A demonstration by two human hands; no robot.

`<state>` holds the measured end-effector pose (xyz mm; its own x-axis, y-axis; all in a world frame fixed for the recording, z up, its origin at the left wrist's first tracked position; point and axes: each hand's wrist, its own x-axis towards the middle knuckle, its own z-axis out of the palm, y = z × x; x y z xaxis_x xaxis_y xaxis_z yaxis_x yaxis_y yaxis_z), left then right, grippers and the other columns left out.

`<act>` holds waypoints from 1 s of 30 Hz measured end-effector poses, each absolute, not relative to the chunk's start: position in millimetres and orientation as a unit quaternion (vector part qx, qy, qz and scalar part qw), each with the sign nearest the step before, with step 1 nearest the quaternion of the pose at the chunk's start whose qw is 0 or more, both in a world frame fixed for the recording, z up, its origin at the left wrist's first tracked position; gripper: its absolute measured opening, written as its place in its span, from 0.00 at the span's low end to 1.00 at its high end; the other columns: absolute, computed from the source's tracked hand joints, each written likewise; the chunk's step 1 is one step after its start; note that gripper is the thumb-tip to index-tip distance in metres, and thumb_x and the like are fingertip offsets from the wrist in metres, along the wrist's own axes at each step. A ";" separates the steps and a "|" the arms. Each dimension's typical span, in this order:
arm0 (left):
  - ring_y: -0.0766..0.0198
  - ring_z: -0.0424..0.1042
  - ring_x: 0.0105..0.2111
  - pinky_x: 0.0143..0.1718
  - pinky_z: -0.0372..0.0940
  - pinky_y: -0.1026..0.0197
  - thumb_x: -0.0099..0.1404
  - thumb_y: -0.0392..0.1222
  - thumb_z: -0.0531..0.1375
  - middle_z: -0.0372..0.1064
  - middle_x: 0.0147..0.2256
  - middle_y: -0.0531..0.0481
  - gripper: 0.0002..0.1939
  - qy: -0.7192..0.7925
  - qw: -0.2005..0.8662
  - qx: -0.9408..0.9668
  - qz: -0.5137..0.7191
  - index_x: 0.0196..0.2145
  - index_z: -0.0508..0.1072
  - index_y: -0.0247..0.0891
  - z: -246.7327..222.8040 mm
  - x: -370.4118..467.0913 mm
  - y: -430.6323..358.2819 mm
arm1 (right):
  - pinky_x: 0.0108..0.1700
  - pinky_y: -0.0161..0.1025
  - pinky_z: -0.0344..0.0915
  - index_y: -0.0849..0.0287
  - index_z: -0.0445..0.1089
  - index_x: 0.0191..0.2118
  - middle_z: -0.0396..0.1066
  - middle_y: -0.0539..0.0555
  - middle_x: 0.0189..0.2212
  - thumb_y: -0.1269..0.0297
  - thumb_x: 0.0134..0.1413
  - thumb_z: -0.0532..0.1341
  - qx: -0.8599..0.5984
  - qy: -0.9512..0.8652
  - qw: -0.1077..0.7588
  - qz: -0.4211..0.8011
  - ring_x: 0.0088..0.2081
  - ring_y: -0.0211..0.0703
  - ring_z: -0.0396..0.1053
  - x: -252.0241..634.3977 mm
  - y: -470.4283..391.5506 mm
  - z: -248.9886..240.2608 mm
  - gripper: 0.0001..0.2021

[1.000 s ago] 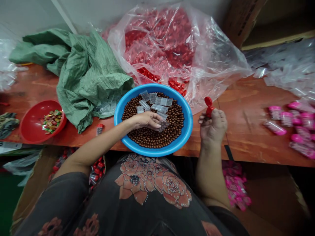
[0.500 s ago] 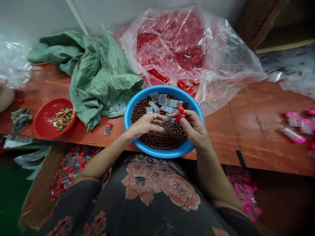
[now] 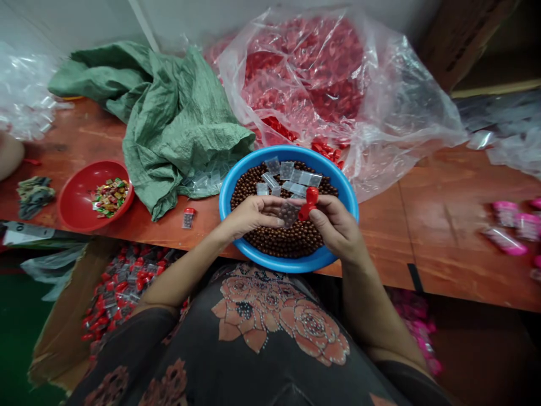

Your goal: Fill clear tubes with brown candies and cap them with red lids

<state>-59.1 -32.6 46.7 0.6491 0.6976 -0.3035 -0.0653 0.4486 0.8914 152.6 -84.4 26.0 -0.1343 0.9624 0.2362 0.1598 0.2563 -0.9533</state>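
Observation:
My left hand (image 3: 257,217) is closed round a small clear plastic box (image 3: 289,214) that has brown balls inside. Between the fingers of my right hand (image 3: 338,225) is a red plastic cap (image 3: 310,198), its lid part flipped out, close beside the box's end. Both hands are over a blue basin (image 3: 225,197) filled with small brown balls (image 3: 283,243). Several clear boxes (image 3: 298,177) lie on top of the balls. One box with a red cap (image 3: 188,217) stands on the table left of the basin.
A clear bag of red caps (image 3: 304,73) lies behind the basin, a green sack (image 3: 181,124) to its left. A red bowl (image 3: 70,200) holds wrapped sweets. Pink-capped containers (image 3: 505,214) lie at the right. Below the table, a carton (image 3: 59,316) holds red-capped boxes.
The red cap has turned in my right hand and stands tilted nearer the box. Brown balls now show more clearly in the box. The whole view has shifted slightly.

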 end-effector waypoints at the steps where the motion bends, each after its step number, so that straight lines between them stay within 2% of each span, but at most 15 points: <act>1: 0.61 0.76 0.46 0.54 0.67 0.54 0.51 0.32 0.69 0.78 0.43 0.47 0.23 0.341 0.779 0.461 0.254 0.46 0.78 0.38 45.8 -58.6 -33.9 | 0.50 0.45 0.71 0.48 0.68 0.50 0.77 0.50 0.45 0.59 0.66 0.57 -0.448 -0.611 0.504 0.415 0.47 0.43 0.74 151.8 -84.5 26.9 0.09; 5: 0.61 0.76 0.46 0.55 0.66 0.54 0.51 0.33 0.69 0.78 0.45 0.47 0.22 0.347 0.762 0.472 0.274 0.47 0.78 0.38 42.4 -57.1 -39.2 | 0.45 0.40 0.74 0.46 0.66 0.53 0.77 0.49 0.42 0.60 0.65 0.58 -0.457 -0.541 0.563 0.426 0.43 0.41 0.76 152.9 -79.2 27.2 0.12; 8: 0.62 0.76 0.46 0.54 0.67 0.55 0.55 0.38 0.69 0.78 0.46 0.46 0.21 0.351 0.749 0.491 0.273 0.47 0.77 0.37 40.1 -56.6 -42.8 | 0.44 0.40 0.74 0.44 0.65 0.57 0.77 0.49 0.43 0.59 0.64 0.60 -0.468 -0.522 0.560 0.441 0.43 0.41 0.76 154.9 -74.3 26.5 0.17; 13: 0.59 0.76 0.44 0.51 0.68 0.53 0.56 0.44 0.68 0.77 0.46 0.43 0.23 0.386 0.709 0.525 0.268 0.50 0.76 0.35 34.3 -55.8 -46.1 | 0.45 0.39 0.73 0.45 0.70 0.55 0.76 0.49 0.41 0.61 0.59 0.64 -0.498 -0.542 0.525 0.427 0.42 0.38 0.74 150.5 -75.1 29.8 0.18; 16: 0.60 0.76 0.43 0.51 0.68 0.53 0.56 0.43 0.68 0.77 0.45 0.44 0.22 0.388 0.704 0.527 0.274 0.48 0.77 0.34 32.2 -56.6 -47.5 | 0.45 0.36 0.73 0.41 0.66 0.61 0.73 0.48 0.41 0.64 0.59 0.64 -0.483 -0.572 0.510 0.422 0.41 0.35 0.72 149.8 -76.5 30.5 0.24; 18: 0.61 0.76 0.40 0.48 0.70 0.53 0.55 0.42 0.69 0.77 0.44 0.44 0.22 0.384 0.731 0.492 0.276 0.48 0.76 0.34 32.3 -57.9 -48.6 | 0.46 0.35 0.72 0.38 0.63 0.63 0.71 0.47 0.41 0.64 0.60 0.63 -0.472 -0.569 0.521 0.426 0.41 0.34 0.71 152.0 -76.3 29.8 0.27; 21: 0.62 0.76 0.38 0.43 0.72 0.54 0.55 0.41 0.70 0.77 0.42 0.44 0.22 0.366 0.779 0.423 0.283 0.47 0.75 0.34 33.1 -59.8 -50.5 | 0.50 0.37 0.73 0.36 0.59 0.65 0.71 0.48 0.46 0.64 0.59 0.63 -0.461 -0.552 0.534 0.444 0.45 0.36 0.71 154.7 -76.1 28.4 0.30; 25: 0.61 0.78 0.38 0.44 0.73 0.54 0.54 0.40 0.70 0.77 0.40 0.45 0.21 0.330 0.826 0.340 0.307 0.45 0.71 0.35 31.7 -59.3 -52.9 | 0.57 0.46 0.71 0.31 0.55 0.66 0.62 0.46 0.64 0.63 0.59 0.63 -0.435 -0.565 0.498 0.494 0.55 0.42 0.69 149.5 -79.8 24.6 0.33; 27: 0.61 0.78 0.38 0.44 0.73 0.55 0.54 0.39 0.70 0.77 0.40 0.46 0.21 0.321 0.834 0.316 0.318 0.44 0.70 0.36 29.9 -58.3 -54.0 | 0.58 0.50 0.70 0.32 0.52 0.67 0.62 0.47 0.65 0.63 0.60 0.62 -0.433 -0.566 0.481 0.511 0.57 0.43 0.69 146.0 -82.2 20.4 0.33; 30: 0.60 0.79 0.39 0.44 0.74 0.56 0.55 0.38 0.69 0.77 0.40 0.45 0.21 0.320 0.830 0.306 0.338 0.45 0.68 0.36 28.1 -58.4 -55.0 | 0.56 0.51 0.71 0.34 0.50 0.68 0.71 0.48 0.57 0.64 0.61 0.61 -0.443 -0.564 0.467 0.518 0.56 0.44 0.71 148.8 -83.3 10.3 0.34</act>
<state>-58.4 -55.0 28.1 0.5666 0.7571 -0.3252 -0.3644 0.5842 0.7252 148.8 -83.3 10.3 -0.1728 0.9826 0.0681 0.0165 0.0721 -0.9973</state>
